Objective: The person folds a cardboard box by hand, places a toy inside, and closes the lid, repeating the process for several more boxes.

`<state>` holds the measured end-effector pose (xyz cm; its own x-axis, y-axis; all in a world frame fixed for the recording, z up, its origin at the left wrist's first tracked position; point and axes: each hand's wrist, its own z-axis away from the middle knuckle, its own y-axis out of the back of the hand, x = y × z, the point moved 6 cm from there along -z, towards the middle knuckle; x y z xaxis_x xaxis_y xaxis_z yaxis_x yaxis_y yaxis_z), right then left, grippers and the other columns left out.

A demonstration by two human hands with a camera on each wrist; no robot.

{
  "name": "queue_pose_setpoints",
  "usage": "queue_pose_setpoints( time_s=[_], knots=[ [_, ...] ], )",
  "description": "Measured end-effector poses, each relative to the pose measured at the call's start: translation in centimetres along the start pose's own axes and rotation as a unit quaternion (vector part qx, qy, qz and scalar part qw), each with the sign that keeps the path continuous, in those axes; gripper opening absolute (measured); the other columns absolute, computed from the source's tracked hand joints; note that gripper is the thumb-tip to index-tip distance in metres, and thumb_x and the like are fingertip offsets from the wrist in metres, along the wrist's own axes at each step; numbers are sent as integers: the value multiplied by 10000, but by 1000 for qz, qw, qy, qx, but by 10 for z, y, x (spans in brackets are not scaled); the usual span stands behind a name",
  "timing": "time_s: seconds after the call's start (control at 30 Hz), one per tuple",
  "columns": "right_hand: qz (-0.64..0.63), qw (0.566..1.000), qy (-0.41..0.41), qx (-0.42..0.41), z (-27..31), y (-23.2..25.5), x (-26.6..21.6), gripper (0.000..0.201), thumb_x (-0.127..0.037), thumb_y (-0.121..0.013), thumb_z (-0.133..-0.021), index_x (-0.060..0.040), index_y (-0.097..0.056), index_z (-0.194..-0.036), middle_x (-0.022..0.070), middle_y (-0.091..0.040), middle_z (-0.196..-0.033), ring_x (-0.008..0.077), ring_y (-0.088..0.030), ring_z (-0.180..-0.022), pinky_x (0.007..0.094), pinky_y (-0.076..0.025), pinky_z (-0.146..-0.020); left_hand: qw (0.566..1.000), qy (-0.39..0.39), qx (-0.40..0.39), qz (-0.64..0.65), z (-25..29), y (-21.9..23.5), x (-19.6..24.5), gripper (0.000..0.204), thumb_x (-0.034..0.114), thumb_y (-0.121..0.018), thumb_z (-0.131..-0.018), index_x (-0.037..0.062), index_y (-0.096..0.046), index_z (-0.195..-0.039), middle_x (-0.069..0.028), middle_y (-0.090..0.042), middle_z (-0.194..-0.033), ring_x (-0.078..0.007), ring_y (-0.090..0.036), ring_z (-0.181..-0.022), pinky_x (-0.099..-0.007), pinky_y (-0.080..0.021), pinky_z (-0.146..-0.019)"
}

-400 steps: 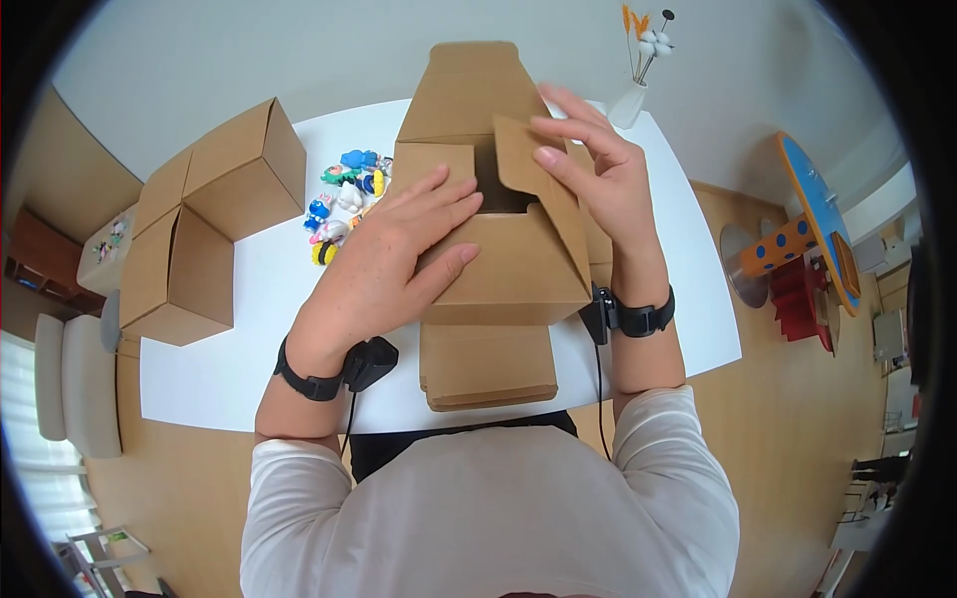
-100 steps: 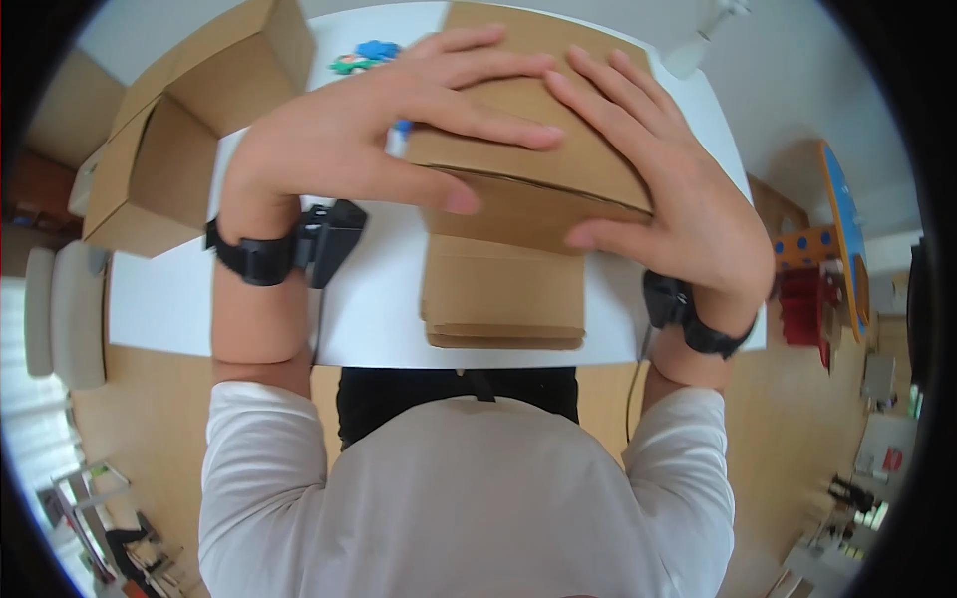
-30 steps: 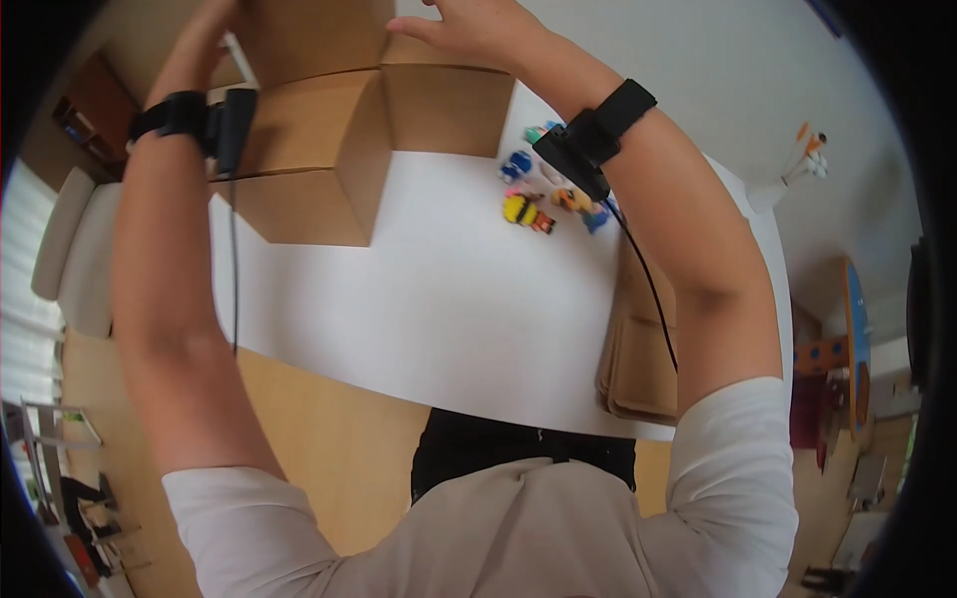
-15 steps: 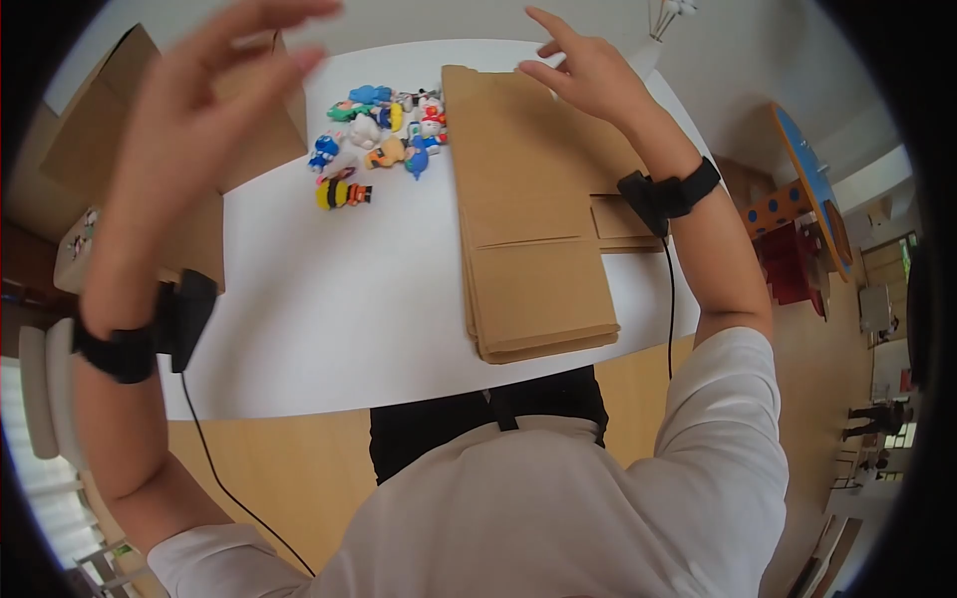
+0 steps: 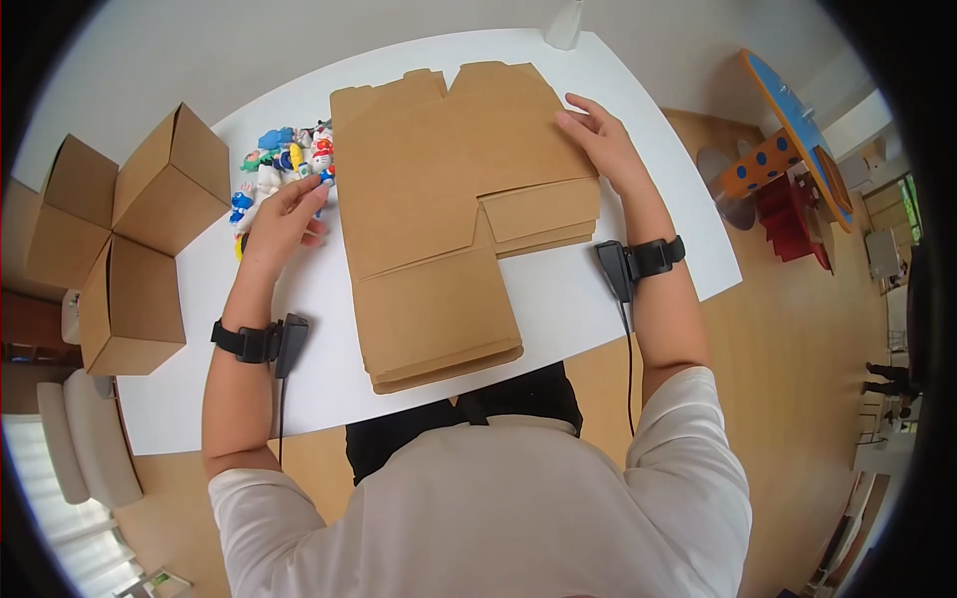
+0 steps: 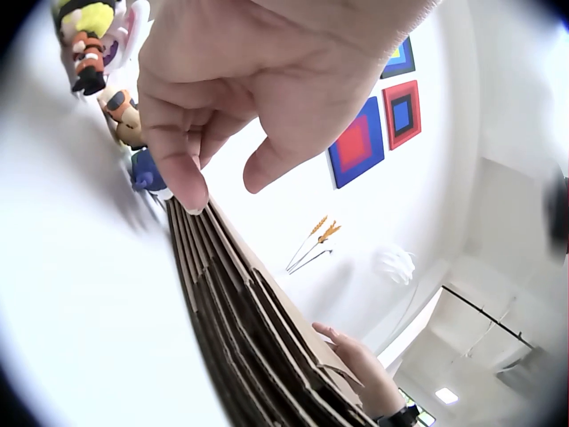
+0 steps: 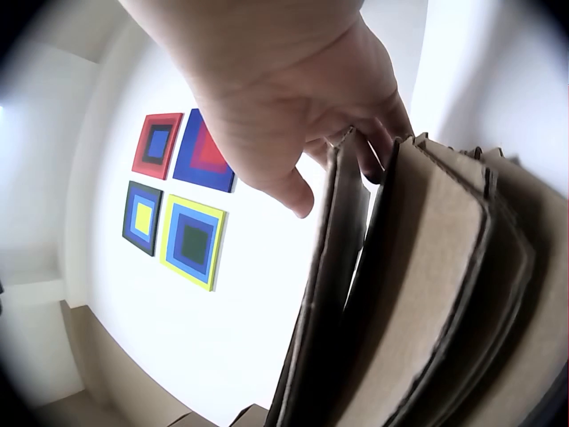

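Two bare hands flank a stack of flattened brown cardboard boxes (image 6: pixel 267 347) in the middle of the white table (image 5: pixel 329 299), with the top flattened box (image 5: pixel 429 199) at its upper face. The right hand (image 5: pixel 613 154) has its fingers hooked under that box's right edge, thumb above; whether the thumb presses cannot be told. The left hand (image 5: pixel 279 224) touches the stack's left edge with a fingertip, its grip apart and pinching nothing. Lifting evenly from both sides while checking that only one layer rises seems wise, since loose flaps could snag. The stack's near end sits close to the table's near edge, and small coloured toy figures (image 5: pixel 267 179) crowd its far left. More room lies near left, before the three upright brown cardboard boxes (image 5: pixel 194 179); the white vase (image 5: pixel 564 25) stands beyond, at the far edge
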<state>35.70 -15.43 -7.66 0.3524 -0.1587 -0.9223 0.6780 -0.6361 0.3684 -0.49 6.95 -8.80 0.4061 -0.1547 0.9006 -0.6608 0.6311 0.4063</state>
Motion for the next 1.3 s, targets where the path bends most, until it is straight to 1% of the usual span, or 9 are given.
queue_pose_setpoints(
  time_s=[0.13,0.3,0.5,0.6,0.73,0.8,0.93,1.13,1.3],
  knots=[
    [-19,1000,9,14,1,-4,4,638,-351,-688,-919,-13,-478,-1417,194,-601,-1315,242,-588,-1193,335,-445,-1020,999,4,-36,5,-5,-17,8,526,361,-651,-934,19,-587,-1329,-34,-672,-989,-79,-590,-668,-225,-526,-578],
    [-18,997,69,5,9,-7,-16,704,-386,-703,-900,-3,-447,-1432,193,-517,-1415,276,-479,-1325,359,-387,-1088,999,-5,-48,9,-8,-25,13,511,368,-642,-940,23,-603,-1315,3,-648,-904,-60,-568,-651,-207,-495,-555],
    [-13,986,148,-78,24,-14,-42,881,-344,-782,-814,-37,-333,-1508,188,-384,-1524,303,-362,-1419,373,-307,-1150,996,-71,46,-24,2,-13,33,581,389,-639,-938,57,-529,-1402,18,-629,-947,-63,-560,-739,-211,-424,-556],
    [-2,975,174,-137,33,-18,-50,986,-291,-826,-755,-61,-275,-1540,184,-334,-1556,304,-329,-1440,375,-285,-1166,997,-61,5,43,3,-12,31,592,347,-612,-965,29,-467,-1442,-18,-640,-1112,-86,-604,-921,-216,-481,-701],
    [44,973,166,-153,40,-23,-52,1054,-226,-847,-723,-71,-221,-1558,179,-318,-1568,292,-307,-1454,375,-271,-1176,967,-109,-14,230,3,-24,33,598,250,-583,-997,-2,-364,-1493,-57,-586,-1280,-90,-573,-1098,-216,-455,-905],
    [47,981,137,-128,40,-26,-54,963,-173,-818,-747,-95,-284,-1544,162,-347,-1554,279,-331,-1442,360,-268,-1174,960,-110,-15,258,8,-28,38,601,248,-553,-1013,1,-327,-1512,-87,-532,-1407,-114,-524,-1230,-229,-389,-1031],
    [55,984,148,-84,30,-24,-45,741,-106,-722,-844,-85,-377,-1499,168,-406,-1523,277,-336,-1443,361,-283,-1169,966,-124,-6,228,11,-33,42,655,298,-517,-1026,-5,-242,-1538,-118,-403,-1524,-148,-405,-1366,-255,-325,-1098],
    [-2,983,178,-42,31,-24,-50,574,-51,-601,-924,-78,-424,-1469,163,-441,-1498,267,-349,-1437,354,-297,-1159,975,-162,7,152,22,-42,59,723,394,-465,-1031,9,-157,-1559,-122,-263,-1599,-184,-300,-1438,-281,-290,-1127],
    [-75,979,192,5,42,-24,-68,477,-134,-490,-999,-27,-422,-1459,144,-475,-1470,243,-414,-1383,343,-314,-1139,965,-198,-74,154,20,-59,102,809,526,-376,-1023,24,-49,-1568,-119,-176,-1626,-245,-209,-1485,-378,-286,-1149]
  ],
)
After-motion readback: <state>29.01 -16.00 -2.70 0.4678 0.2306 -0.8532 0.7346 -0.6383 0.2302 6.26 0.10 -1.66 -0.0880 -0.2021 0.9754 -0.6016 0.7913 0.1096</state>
